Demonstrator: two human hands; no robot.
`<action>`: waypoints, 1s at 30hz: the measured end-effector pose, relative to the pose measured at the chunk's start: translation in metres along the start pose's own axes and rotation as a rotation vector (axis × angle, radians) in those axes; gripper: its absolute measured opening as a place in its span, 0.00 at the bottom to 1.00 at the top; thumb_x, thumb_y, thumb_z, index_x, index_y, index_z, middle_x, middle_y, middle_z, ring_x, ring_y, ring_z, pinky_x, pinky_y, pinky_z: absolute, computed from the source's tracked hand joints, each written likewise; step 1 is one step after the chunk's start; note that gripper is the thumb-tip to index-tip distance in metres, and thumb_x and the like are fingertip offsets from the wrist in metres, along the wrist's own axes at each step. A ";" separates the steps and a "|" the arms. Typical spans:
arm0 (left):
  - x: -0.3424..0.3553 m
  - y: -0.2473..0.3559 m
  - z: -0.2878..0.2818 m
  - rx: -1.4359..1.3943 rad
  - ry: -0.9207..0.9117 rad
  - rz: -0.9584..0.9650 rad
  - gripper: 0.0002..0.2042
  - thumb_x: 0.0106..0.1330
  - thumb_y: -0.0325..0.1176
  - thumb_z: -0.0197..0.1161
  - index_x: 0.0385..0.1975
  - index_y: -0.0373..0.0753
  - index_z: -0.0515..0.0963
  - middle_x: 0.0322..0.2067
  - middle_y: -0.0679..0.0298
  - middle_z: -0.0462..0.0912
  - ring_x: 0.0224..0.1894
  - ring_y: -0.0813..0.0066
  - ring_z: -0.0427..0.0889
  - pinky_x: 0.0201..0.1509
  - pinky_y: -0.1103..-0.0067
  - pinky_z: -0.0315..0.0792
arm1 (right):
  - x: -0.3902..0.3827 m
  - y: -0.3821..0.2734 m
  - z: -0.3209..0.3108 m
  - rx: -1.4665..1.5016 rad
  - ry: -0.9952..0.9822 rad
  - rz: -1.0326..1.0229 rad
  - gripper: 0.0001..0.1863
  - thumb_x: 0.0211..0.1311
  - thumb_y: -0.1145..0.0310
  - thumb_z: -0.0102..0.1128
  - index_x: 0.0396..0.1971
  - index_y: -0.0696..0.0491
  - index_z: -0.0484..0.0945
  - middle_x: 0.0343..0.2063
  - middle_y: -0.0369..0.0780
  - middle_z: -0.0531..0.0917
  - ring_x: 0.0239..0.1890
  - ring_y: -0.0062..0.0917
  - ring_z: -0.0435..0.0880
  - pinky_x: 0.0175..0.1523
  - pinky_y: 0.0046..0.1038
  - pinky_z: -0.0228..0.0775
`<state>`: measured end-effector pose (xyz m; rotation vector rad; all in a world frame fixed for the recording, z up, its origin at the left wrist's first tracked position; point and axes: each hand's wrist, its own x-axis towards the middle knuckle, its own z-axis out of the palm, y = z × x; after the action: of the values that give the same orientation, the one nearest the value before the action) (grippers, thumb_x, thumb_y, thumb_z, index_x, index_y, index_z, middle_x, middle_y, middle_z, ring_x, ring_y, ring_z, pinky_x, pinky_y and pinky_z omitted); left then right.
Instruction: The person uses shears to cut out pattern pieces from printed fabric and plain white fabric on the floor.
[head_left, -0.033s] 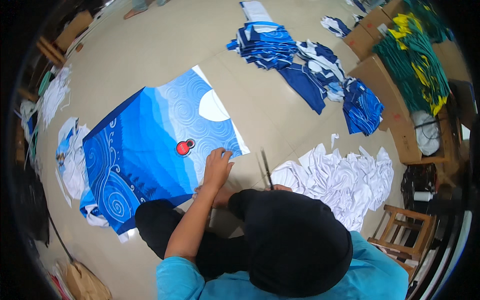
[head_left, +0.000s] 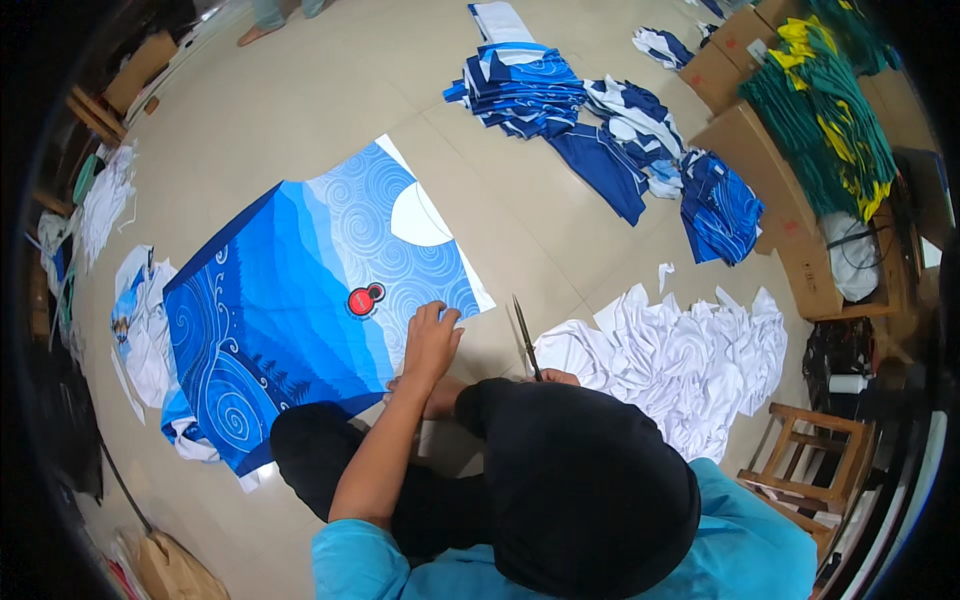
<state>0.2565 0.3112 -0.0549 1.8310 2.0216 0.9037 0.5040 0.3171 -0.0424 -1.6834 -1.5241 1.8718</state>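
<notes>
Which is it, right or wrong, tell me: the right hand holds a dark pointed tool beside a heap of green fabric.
Wrong on colour: the head view shows the right hand holding a dark pointed tool beside a heap of white fabric.

The left forearm (head_left: 372, 455) is bare and goes at a slant from the short sleeve (head_left: 355, 560) up to the wrist (head_left: 420, 380), leaning to the right. The left hand (head_left: 432, 343) is palm down, with the fingers (head_left: 434, 314) a little bent, slightly apart and pointing forward. Of the right hand (head_left: 557, 377) only a small part is visible, and it is closed in a grip; the head (head_left: 595, 480) hides the rest of it, and also the right forearm. The left knee (head_left: 315, 450) is bent, just beside the left forearm.
</notes>
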 end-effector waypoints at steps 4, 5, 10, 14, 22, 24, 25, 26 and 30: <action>0.002 -0.007 0.003 0.000 -0.035 -0.018 0.23 0.71 0.32 0.73 0.65 0.40 0.80 0.66 0.49 0.79 0.71 0.43 0.75 0.73 0.54 0.71 | -0.011 0.021 -0.043 0.081 0.158 0.041 0.22 0.71 0.55 0.81 0.27 0.54 0.81 0.22 0.29 0.81 0.24 0.12 0.73 0.31 0.26 0.65; 0.007 -0.008 0.008 0.012 0.015 0.000 0.25 0.73 0.34 0.71 0.69 0.40 0.79 0.70 0.48 0.77 0.75 0.43 0.72 0.77 0.53 0.68 | -0.017 0.007 -0.045 0.073 0.172 0.035 0.22 0.71 0.55 0.81 0.27 0.54 0.81 0.21 0.28 0.81 0.24 0.12 0.72 0.30 0.25 0.64; 0.046 -0.012 0.026 0.244 -0.139 -0.097 0.35 0.85 0.47 0.55 0.87 0.43 0.58 0.87 0.49 0.51 0.89 0.39 0.45 0.88 0.43 0.44 | -0.025 -0.013 -0.037 0.045 0.256 0.042 0.22 0.72 0.55 0.81 0.26 0.55 0.83 0.19 0.28 0.79 0.26 0.10 0.72 0.30 0.25 0.63; 0.047 -0.012 0.040 0.359 -0.228 -0.096 0.37 0.87 0.53 0.50 0.89 0.43 0.53 0.89 0.51 0.45 0.90 0.38 0.40 0.89 0.41 0.41 | -0.035 -0.014 -0.033 0.001 0.235 0.054 0.23 0.72 0.54 0.81 0.24 0.55 0.82 0.19 0.28 0.80 0.25 0.10 0.72 0.30 0.26 0.63; 0.027 -0.013 0.017 -0.079 -0.048 -0.004 0.23 0.71 0.33 0.72 0.64 0.41 0.79 0.68 0.49 0.75 0.75 0.40 0.69 0.82 0.48 0.61 | -0.037 0.028 -0.046 -0.077 -0.014 0.114 0.29 0.72 0.46 0.79 0.20 0.54 0.81 0.17 0.29 0.79 0.23 0.11 0.71 0.27 0.29 0.61; 0.019 -0.015 0.009 -0.165 -0.049 0.072 0.18 0.66 0.30 0.76 0.55 0.41 0.83 0.60 0.51 0.80 0.68 0.43 0.76 0.77 0.51 0.67 | -0.032 0.028 -0.044 -0.099 -0.037 0.144 0.29 0.72 0.44 0.78 0.22 0.54 0.83 0.18 0.30 0.81 0.24 0.11 0.74 0.27 0.28 0.63; 0.017 -0.016 0.008 -0.169 -0.041 0.119 0.16 0.65 0.30 0.77 0.52 0.42 0.84 0.57 0.52 0.80 0.65 0.45 0.77 0.75 0.52 0.69 | -0.030 0.027 -0.041 -0.052 -0.053 0.145 0.28 0.72 0.45 0.78 0.23 0.55 0.84 0.18 0.30 0.81 0.24 0.11 0.75 0.27 0.28 0.64; 0.016 -0.017 0.008 -0.175 -0.032 0.165 0.14 0.64 0.30 0.78 0.48 0.42 0.84 0.54 0.54 0.81 0.62 0.47 0.79 0.73 0.53 0.71 | -0.028 0.027 -0.038 -0.006 -0.066 0.148 0.28 0.73 0.46 0.78 0.24 0.55 0.85 0.19 0.30 0.82 0.25 0.11 0.76 0.28 0.28 0.65; 0.010 -0.026 0.020 -0.127 0.030 0.129 0.13 0.66 0.31 0.77 0.49 0.44 0.84 0.55 0.56 0.82 0.62 0.49 0.80 0.70 0.55 0.73 | -0.014 0.022 -0.031 0.002 -0.122 0.152 0.22 0.75 0.52 0.77 0.31 0.57 0.88 0.23 0.31 0.85 0.26 0.12 0.77 0.30 0.26 0.67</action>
<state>0.2456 0.3255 -0.0845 1.9061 1.8334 1.0750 0.5438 0.3142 -0.0452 -1.7588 -1.4743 2.0867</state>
